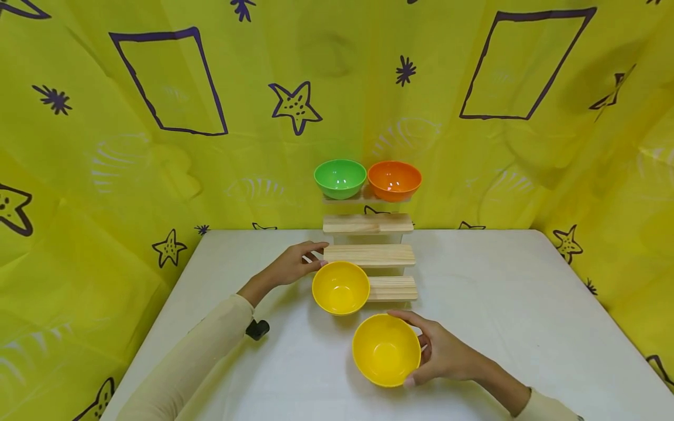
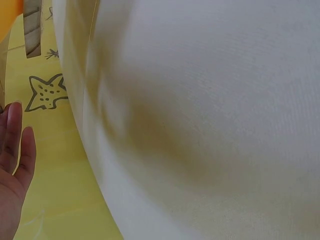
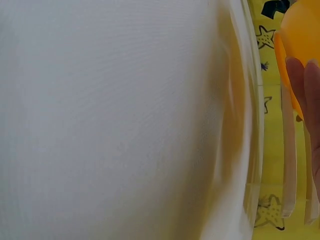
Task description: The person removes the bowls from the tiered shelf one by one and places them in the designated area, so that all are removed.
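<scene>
My right hand [image 1: 447,354] grips a yellow bowl [image 1: 386,351] by its right side, thumb at the near rim and fingers at the far rim. In the right wrist view its fingers [image 3: 297,82] lie along the bowl [image 3: 305,40]. A second yellow bowl [image 1: 341,288] stands at the left end of the lowest step [image 1: 392,289] of a wooden rack. My left hand [image 1: 295,263] is beside that bowl, thumb right at its rim and fingertips at the left end of the step above [image 1: 368,255]. Its fingers [image 2: 28,155] look nearly straight in the left wrist view.
On the rack's top step, a green bowl [image 1: 340,179] stands left of an orange bowl [image 1: 394,180]. Between them and the lower steps is a bare wooden step [image 1: 368,223]. The rack stands on a white table [image 1: 474,292], with yellow patterned cloth [image 1: 347,105] behind and at both sides.
</scene>
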